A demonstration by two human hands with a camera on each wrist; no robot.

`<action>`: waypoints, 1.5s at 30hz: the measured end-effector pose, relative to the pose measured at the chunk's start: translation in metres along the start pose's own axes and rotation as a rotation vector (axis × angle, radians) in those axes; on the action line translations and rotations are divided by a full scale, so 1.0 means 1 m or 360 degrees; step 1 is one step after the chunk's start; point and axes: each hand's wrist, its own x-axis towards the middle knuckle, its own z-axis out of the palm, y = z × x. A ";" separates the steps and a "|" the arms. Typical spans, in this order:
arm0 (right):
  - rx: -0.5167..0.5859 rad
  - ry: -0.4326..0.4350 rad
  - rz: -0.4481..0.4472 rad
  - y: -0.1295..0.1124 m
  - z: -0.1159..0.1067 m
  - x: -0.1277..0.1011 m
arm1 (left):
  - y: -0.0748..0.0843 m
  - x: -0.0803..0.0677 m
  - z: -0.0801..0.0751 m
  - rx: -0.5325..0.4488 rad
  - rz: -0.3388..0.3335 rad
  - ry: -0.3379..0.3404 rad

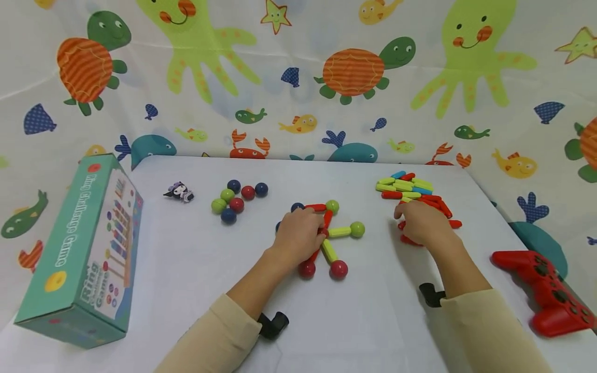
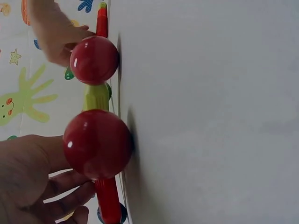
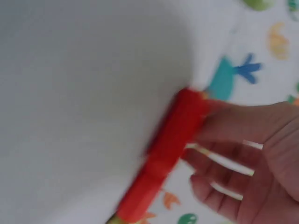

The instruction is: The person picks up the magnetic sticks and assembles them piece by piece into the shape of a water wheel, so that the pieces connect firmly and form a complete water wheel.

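A flat star of red and yellow-green sticks (image 1: 339, 232) with coloured balls at their ends lies mid-table. My left hand (image 1: 298, 235) reaches over its left side, thumb and fingertips pinching the red ball (image 1: 323, 233) at its centre. Two red end balls (image 2: 98, 143) are large in the left wrist view, partly hiding the fingers. My right hand (image 1: 423, 223) is down at the near edge of a pile of sticks (image 1: 410, 185). Its thumb reaches a red stick (image 3: 180, 123), which hides the fingertips; I cannot tell whether they grip it.
Loose navy, green and red balls (image 1: 237, 205) lie left of the star, with a small figurine (image 1: 179, 192) beyond them. A green game box (image 1: 84, 254) stands at the left edge. At the right edge lies a red game controller (image 1: 543, 292). A patterned cloth hangs behind.
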 end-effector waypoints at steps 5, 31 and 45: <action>0.0072 -0.0018 -0.0014 0.015 0.005 0.010 | 0.001 0.001 -0.001 -0.0015 0.0011 0.0021; 0.0838 -0.0044 -0.0021 -0.066 0.008 0.040 | 0.002 -0.002 -0.003 -0.0054 -0.0021 0.0028; 0.0849 0.0008 0.0017 -0.075 0.018 0.043 | 0.003 -0.001 -0.002 -0.0033 -0.0045 -0.0019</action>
